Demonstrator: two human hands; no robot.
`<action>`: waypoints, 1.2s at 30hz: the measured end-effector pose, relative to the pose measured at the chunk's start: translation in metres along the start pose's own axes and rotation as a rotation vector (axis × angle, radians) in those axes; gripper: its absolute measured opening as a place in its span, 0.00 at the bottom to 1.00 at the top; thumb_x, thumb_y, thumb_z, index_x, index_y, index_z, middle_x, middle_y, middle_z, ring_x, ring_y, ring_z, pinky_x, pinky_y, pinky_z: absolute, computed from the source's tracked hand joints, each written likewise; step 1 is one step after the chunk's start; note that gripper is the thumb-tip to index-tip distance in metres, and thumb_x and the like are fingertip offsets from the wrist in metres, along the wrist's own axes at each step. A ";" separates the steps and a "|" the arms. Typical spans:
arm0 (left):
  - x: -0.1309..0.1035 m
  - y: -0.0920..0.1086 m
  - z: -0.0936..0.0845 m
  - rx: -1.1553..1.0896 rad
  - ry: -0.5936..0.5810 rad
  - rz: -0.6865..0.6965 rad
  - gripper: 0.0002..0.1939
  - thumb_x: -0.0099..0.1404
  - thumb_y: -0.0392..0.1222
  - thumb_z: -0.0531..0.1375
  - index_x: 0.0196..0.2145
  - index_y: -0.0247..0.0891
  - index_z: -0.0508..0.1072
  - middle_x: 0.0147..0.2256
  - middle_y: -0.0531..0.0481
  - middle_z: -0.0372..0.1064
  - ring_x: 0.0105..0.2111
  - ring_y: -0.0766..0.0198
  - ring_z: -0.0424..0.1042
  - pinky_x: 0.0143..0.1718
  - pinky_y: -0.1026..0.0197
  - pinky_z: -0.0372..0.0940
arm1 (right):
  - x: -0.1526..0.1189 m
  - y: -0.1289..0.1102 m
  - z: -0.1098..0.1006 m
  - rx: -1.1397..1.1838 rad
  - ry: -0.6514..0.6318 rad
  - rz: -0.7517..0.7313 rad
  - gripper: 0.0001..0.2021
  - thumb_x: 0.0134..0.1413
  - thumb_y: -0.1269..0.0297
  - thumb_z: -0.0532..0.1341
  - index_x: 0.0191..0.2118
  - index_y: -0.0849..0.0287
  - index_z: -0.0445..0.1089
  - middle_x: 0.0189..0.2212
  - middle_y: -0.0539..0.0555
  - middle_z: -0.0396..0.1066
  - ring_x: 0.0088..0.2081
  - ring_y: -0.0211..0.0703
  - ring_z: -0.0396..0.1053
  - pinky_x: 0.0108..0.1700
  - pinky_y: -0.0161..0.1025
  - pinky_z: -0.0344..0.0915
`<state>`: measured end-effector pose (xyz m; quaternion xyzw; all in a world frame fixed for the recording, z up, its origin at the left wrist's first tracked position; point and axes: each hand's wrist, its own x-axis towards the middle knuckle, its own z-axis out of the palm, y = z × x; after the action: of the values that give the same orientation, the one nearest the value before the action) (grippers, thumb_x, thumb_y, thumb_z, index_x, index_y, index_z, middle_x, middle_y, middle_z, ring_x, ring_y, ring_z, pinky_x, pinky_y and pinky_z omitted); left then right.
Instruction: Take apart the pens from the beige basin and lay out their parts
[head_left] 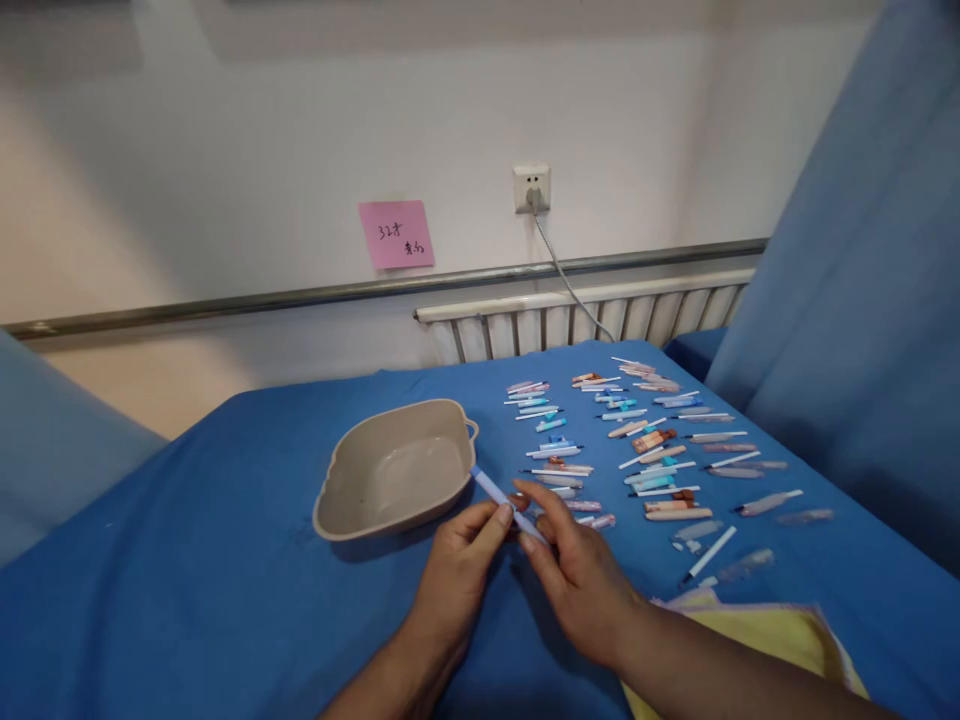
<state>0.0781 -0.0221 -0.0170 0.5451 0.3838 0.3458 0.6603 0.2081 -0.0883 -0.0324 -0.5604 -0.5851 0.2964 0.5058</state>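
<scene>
A pale blue-lavender pen (491,487) slants between both hands above the blue-covered table. My left hand (454,570) pinches it near its middle, thumb on top. Around its lower end close the thumb and fingers of my right hand (581,570); the fingers partly hide this end. The pen's upper tip points toward a beige plastic basin (397,465), just left of it, with nothing visible inside. Right of the hands lie rows of pen parts: coloured barrels (655,440), pale translucent pieces (766,503) and thin white refill-like sticks (709,556) with dark tips.
A yellow cloth (757,640) lies under my right forearm. Behind the table are a white radiator (525,302), a metal rail (300,298) and a wall socket (532,188) with a plugged-in cable. A pink note (396,234) is on the wall. Blue curtains (855,300) hang at the sides.
</scene>
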 end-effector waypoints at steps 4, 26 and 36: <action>-0.002 -0.002 0.000 0.052 -0.011 -0.007 0.14 0.59 0.47 0.61 0.36 0.34 0.78 0.33 0.45 0.74 0.35 0.60 0.69 0.41 0.60 0.62 | 0.000 -0.001 -0.002 -0.051 -0.007 -0.099 0.21 0.59 0.71 0.50 0.57 0.49 0.60 0.47 0.53 0.71 0.46 0.46 0.69 0.49 0.43 0.63; 0.000 0.054 -0.036 0.367 -0.069 0.083 0.11 0.55 0.46 0.64 0.32 0.36 0.75 0.19 0.54 0.65 0.19 0.69 0.62 0.21 0.69 0.55 | 0.005 -0.012 -0.022 -0.075 -0.216 -0.118 0.17 0.59 0.68 0.51 0.52 0.50 0.65 0.38 0.52 0.74 0.42 0.45 0.70 0.44 0.41 0.63; -0.009 0.056 -0.031 0.734 -0.349 0.122 0.08 0.59 0.44 0.60 0.31 0.43 0.79 0.28 0.51 0.73 0.29 0.63 0.66 0.31 0.68 0.56 | 0.006 -0.012 -0.040 -0.430 -0.265 -0.151 0.05 0.54 0.72 0.56 0.36 0.56 0.63 0.32 0.51 0.71 0.33 0.42 0.68 0.33 0.36 0.57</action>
<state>0.0445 -0.0071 0.0362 0.8168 0.3308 0.1268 0.4553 0.2418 -0.0937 -0.0075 -0.5660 -0.7360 0.1973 0.3147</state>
